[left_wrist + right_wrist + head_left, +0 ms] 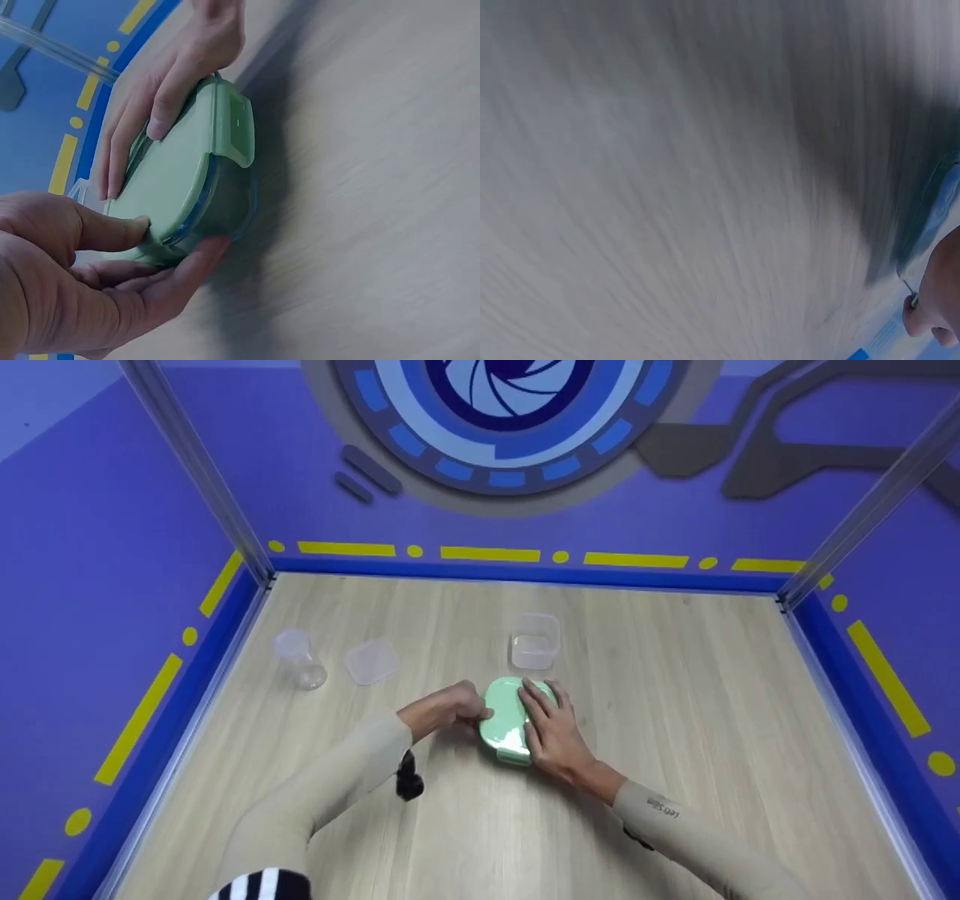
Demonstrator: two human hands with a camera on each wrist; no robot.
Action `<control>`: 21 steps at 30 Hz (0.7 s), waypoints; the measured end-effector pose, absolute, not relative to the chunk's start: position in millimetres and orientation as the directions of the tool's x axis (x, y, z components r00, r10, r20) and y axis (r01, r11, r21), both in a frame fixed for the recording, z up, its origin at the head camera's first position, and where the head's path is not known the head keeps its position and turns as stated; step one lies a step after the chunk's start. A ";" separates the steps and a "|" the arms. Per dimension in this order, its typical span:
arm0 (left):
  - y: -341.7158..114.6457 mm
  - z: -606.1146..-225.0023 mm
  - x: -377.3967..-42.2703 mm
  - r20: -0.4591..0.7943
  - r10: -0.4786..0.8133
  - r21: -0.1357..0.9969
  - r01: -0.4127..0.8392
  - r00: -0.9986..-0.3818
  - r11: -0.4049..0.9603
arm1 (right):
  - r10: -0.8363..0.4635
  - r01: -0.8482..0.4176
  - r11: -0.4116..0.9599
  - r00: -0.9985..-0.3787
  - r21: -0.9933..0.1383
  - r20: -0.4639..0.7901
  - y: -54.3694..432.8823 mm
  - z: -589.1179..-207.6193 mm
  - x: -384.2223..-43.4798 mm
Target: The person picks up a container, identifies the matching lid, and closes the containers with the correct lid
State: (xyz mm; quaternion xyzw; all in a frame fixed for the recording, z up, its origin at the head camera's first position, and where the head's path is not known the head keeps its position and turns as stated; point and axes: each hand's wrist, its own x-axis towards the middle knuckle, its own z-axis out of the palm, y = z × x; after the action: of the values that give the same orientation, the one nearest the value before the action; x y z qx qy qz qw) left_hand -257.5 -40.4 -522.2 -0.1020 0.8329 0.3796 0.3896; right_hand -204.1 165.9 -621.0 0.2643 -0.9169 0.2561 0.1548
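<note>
A food container [504, 712] with a light green clip lid and a clear body stands between both hands. My left hand [459, 705] grips its left side. In the left wrist view the left thumb [124, 232] lies on the lid's edge and the fingers go round the body below. My right hand [555, 731] rests on the right part of the lid [169, 169], its fingers stretched across the top. A green side clip [238, 127] lies folded down near it. In the right wrist view only part of the right hand [937, 292] shows, at the lower right.
A clear square tub [535, 641] stands just behind the container. Further left lie a flat translucent lid [371, 662] and a small clear round vessel [300, 661]. Purple panels [525, 529] border the wooden table [675, 697] at the back and sides.
</note>
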 end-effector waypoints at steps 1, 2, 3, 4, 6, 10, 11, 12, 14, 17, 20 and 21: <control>-42.4 -524.7 -253.4 -0.720 0.134 0.558 -0.453 -0.681 0.695 | -0.404 -0.566 0.728 -0.810 -0.387 0.425 164.5 -622.2 -200.3; -44.7 -526.8 -249.6 -0.713 0.135 0.557 -0.438 -0.688 0.706 | -0.406 -0.568 0.726 -0.808 -0.387 0.426 163.1 -623.4 -196.5; -47.0 -528.9 -246.3 -0.706 0.137 0.553 -0.420 -0.695 0.720 | -0.408 -0.571 0.724 -0.806 -0.386 0.428 161.6 -624.5 -193.1; -49.0 -530.3 -243.5 -0.702 0.140 0.548 -0.405 -0.698 0.732 | -0.410 -0.574 0.721 -0.805 -0.389 0.428 160.5 -625.0 -189.8; -52.9 -532.1 -240.8 -0.700 0.153 0.544 -0.383 -0.697 0.747 | -0.409 -0.575 0.717 -0.805 -0.394 0.430 159.0 -625.6 -185.4; -59.2 -532.7 -244.5 -0.705 0.193 0.578 -0.395 -0.682 0.714 | -0.397 -0.568 0.720 -0.808 -0.398 0.435 158.2 -624.1 -186.0; -60.4 -532.9 -246.6 -0.707 0.204 0.591 -0.406 -0.677 0.698 | -0.396 -0.567 0.722 -0.808 -0.396 0.436 158.4 -623.2 -187.7; -61.1 -533.2 -248.6 -0.710 0.216 0.602 -0.418 -0.670 0.680 | -0.396 -0.567 0.722 -0.808 -0.396 0.436 159.0 -622.2 -189.3; -61.7 -533.8 -251.9 -0.719 0.232 0.615 -0.444 -0.655 0.652 | -0.404 -0.571 0.723 -0.806 -0.389 0.433 160.8 -621.0 -193.1; -61.0 -535.5 -253.9 -0.711 0.247 0.642 -0.463 -0.659 0.611 | -0.415 -0.571 0.728 -0.808 -0.380 0.419 164.5 -618.1 -198.4; -59.5 -537.8 -253.4 -0.683 0.260 0.681 -0.465 -0.683 0.566 | -0.411 -0.555 0.737 -0.821 -0.385 0.397 169.2 -615.3 -203.5; -58.9 -539.0 -253.3 -0.668 0.264 0.698 -0.462 -0.696 0.547 | -0.405 -0.544 0.743 -0.829 -0.390 0.386 170.6 -614.2 -205.1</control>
State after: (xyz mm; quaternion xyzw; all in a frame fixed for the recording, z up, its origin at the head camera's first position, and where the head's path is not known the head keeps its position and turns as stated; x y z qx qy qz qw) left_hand -253.3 -58.9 -539.0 -0.0627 0.7908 0.4718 0.3850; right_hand -205.1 170.6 -614.2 0.2570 -0.9231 0.2499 0.1393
